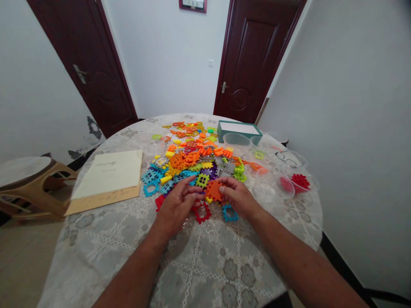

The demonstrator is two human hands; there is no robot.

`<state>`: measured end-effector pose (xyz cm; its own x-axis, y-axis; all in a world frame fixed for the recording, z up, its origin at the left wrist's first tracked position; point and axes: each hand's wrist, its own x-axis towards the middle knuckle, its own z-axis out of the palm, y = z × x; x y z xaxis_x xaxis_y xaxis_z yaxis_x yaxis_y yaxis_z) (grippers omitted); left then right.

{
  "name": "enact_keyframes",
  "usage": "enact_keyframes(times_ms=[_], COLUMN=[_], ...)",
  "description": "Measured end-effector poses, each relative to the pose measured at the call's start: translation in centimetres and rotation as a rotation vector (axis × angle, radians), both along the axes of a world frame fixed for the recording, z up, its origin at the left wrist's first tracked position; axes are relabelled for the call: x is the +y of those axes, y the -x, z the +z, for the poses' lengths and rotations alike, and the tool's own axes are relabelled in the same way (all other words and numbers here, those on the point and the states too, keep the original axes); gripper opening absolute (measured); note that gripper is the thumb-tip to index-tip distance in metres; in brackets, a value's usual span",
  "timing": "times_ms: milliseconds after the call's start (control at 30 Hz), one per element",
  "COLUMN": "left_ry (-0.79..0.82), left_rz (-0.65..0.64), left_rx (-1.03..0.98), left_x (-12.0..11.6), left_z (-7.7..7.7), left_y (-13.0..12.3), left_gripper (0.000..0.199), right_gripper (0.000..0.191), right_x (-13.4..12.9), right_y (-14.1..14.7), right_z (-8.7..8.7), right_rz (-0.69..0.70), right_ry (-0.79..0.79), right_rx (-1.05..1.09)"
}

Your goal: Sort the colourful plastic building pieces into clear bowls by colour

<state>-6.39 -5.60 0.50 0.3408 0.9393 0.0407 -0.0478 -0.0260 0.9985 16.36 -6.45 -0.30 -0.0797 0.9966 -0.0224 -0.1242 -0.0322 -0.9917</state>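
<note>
Orange gear-edged plastic tile is seen in the head view near the front of the bench, its squarish outline showing no clear long axis. It is gripped by the right hand, while the left hand is held just beside it, the hands nearly together; any left-hand grip cannot be told. A heap of multicoloured plastic tiles remains spread beyond them.

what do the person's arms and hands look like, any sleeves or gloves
The left hand and right hand are bare, with no gloves. The left forearm and right forearm are bare too, with no sleeve, watch or bracelet in view.
</note>
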Motion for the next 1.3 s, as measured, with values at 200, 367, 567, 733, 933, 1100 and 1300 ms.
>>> enact_keyframes(times_ms=[200, 367, 567, 733, 933, 1100, 1300], left_ry=[-0.335, -0.500, -0.552, -0.548, -0.537, -0.517, -0.535], left_rz=[0.202, 0.306, 0.379, 0.373, 0.361, 0.350, 0.332], left_rx=[0.424, 0.577, 0.651, 0.655, 0.659, 0.700, 0.756], left_x=[0.5, 0.7, 0.9, 1.2, 1.3, 1.3, 1.0], left_z=[-0.2, 0.1, 0.4, 0.2, 0.1, 0.1, 0.0], left_y=[1.0, 1.2, 1.5, 1.6, 1.7, 1.7, 1.7], left_gripper=[0.040, 0.036, 0.035, 0.035, 0.035, 0.033, 0.031], right_gripper=[0.031, 0.029, 0.031, 0.030, 0.037, 0.031, 0.025], right_x=[-0.3, 2.1, 6.5, 6.9, 5.3, 2.2, -1.2], right_y=[-4.0, -11.7, -18.1, -18.8, -18.5, -14.5, -6.5], right_z=[4.9, 9.1, 9.1, 8.0, 8.6, 9.5, 8.4], right_rz=[-0.206, -0.463, -0.518, -0.344, -0.487, -0.649, -0.139], right_ry=[-0.325, -0.501, -0.194, -0.059, -0.155, -0.421, -0.501], right_rx=[-0.548, -1.161, -1.644, -1.745, -1.699, -1.479, -1.237])
